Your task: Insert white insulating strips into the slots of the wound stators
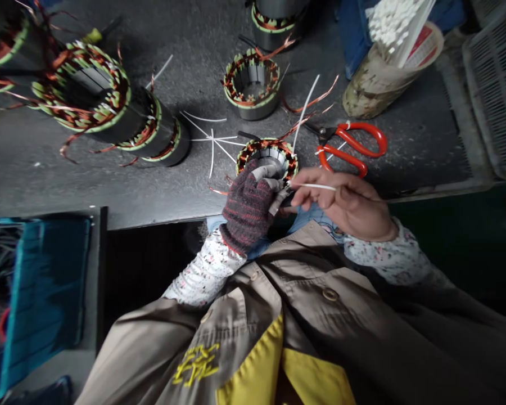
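My left hand (249,203) wears a dark knitted glove with pale fingertips. It is closed on the near side of a motor stator (290,152), a ring with copper windings and green-yellow insulation at the table's front edge. My bare right hand (352,203) pinches a thin white cable tie (318,186) beside the stator's right rim. Another white tie (306,112) stands up from that rim. Several loose ties (213,139) lie crossed to the left of the stator. Red-handled scissors (354,140) rest just beyond my right hand. My fingers partly hide the stator's near side.
Another stator (253,109) stands farther back, and stacked stators (278,36) are behind it. At left lies a row of stators (122,126). A worn cylindrical container (369,84) is at back right, near a grey plastic crate (497,95). A blue bin (53,281) is at lower left.
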The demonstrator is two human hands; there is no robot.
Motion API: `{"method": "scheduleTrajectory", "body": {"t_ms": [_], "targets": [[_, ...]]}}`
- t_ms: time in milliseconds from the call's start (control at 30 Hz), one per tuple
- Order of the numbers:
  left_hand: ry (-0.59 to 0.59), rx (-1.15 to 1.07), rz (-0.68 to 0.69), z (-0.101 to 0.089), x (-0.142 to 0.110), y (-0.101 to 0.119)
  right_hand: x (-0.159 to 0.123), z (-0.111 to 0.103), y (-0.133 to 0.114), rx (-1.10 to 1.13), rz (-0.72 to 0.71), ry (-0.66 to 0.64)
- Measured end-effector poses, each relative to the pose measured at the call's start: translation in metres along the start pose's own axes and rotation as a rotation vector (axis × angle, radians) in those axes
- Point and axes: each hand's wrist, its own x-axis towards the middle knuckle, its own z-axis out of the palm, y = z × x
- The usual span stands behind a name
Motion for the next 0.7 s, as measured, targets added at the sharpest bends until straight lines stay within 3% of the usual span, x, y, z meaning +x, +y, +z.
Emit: {"method": "scheduleTrajectory", "body": {"t_ms": [67, 200, 300, 433, 500, 600, 700], "targets": [[-0.017, 0.021, 0.002, -0.001, -0.002, -0.002, -0.005, -0.002, -0.005, 0.152, 0.079, -0.023], [-0.017, 0.055, 0.025, 0.003, -0.004, -0.001, -0.01, -0.008, -0.019, 0.14, 0.122, 0.074], [0.03, 0.079, 0.089, 0.015, -0.003, 0.006, 0.016, -0.003, -0.011, 0.156, 0.068, 0.169], [0.018, 0.153, 0.104, 0.023, -0.001, 0.018, 0.062, 0.016, 0.024, 0.027, 0.039, 0.323], [-0.043, 0.174, 0.123, 0.014, 0.001, 0.021, 0.066, 0.02, 0.035, -0.13, -0.03, 0.361], [-0.111, 0.24, 0.185, -0.014, 0.007, 0.012, 0.04, 0.015, 0.037, -0.473, -0.297, 0.46], [-0.201, 0.246, 0.353, -0.038, 0.016, -0.01, 0.008, 0.007, 0.039, -0.739, -0.444, 0.352]]}}
